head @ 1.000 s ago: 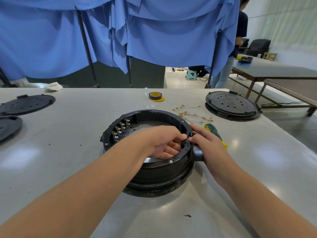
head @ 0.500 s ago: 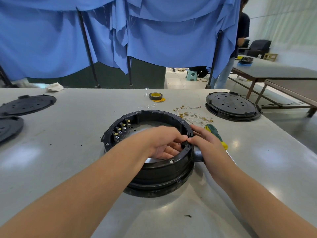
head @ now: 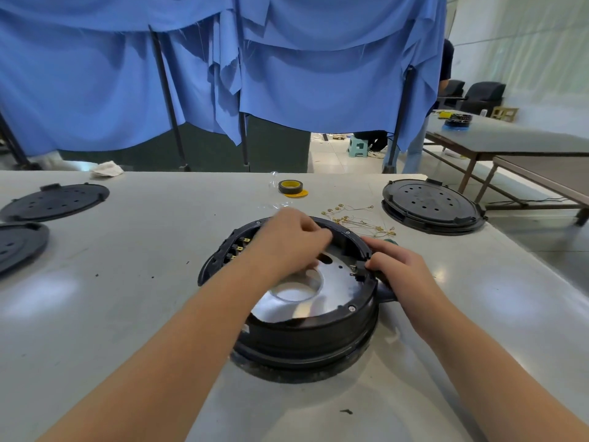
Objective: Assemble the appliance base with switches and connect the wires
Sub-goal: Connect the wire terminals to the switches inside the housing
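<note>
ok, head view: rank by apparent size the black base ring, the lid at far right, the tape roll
1. black base ring, largest, but also nearest the camera.
2. lid at far right, a bit smaller in frame; farther off, so true size versus the ring is unsure.
3. tape roll, clearly smallest.

Quick count: one black ring-shaped appliance base (head: 306, 327), three flat black round covers (head: 55, 200) (head: 19, 245) (head: 432, 207), one roll of yellow tape (head: 289, 187), one loose bunch of thin wires (head: 357, 216), and two hands (head: 291, 242) (head: 396, 266) on the table.
</note>
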Action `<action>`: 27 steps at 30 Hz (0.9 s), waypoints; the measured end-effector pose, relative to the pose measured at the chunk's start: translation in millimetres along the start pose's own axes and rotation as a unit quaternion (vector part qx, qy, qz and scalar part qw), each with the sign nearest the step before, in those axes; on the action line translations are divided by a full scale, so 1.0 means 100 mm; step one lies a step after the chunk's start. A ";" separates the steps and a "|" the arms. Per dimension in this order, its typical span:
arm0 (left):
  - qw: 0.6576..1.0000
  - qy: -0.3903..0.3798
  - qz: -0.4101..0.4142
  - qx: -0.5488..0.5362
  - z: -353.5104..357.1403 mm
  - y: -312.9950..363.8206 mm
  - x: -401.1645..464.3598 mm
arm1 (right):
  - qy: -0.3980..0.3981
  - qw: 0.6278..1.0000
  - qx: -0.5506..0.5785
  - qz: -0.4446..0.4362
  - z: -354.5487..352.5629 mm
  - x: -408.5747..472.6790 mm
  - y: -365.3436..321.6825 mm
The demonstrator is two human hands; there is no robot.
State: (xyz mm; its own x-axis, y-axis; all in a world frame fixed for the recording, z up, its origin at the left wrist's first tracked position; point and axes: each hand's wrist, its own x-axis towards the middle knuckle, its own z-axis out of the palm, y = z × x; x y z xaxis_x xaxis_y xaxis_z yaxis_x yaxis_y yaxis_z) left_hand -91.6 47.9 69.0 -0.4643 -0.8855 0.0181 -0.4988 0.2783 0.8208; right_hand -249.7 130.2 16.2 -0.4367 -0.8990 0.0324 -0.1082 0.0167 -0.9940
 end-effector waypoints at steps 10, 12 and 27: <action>0.974 0.219 0.052 0.025 -0.35 -0.67 -0.05 | 0.067 0.996 -0.054 -0.040 -0.16 0.01 -0.05; 0.979 0.197 0.025 -0.036 -0.28 -0.77 -0.07 | 0.072 0.995 -0.057 -0.040 -0.16 -0.01 -0.05; 0.936 0.215 -0.002 -0.279 -0.15 -0.90 -0.13 | -0.004 0.913 -0.403 -0.070 0.12 1.07 -0.63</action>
State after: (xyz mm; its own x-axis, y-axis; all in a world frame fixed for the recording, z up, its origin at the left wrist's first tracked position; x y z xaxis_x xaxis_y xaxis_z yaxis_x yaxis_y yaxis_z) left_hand -29.5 28.3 3.5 -0.0654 -0.9875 0.1431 0.0157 0.1424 0.9897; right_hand -279.2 27.4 81.5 -0.3619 -0.9201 0.1498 -0.7856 0.2145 -0.5804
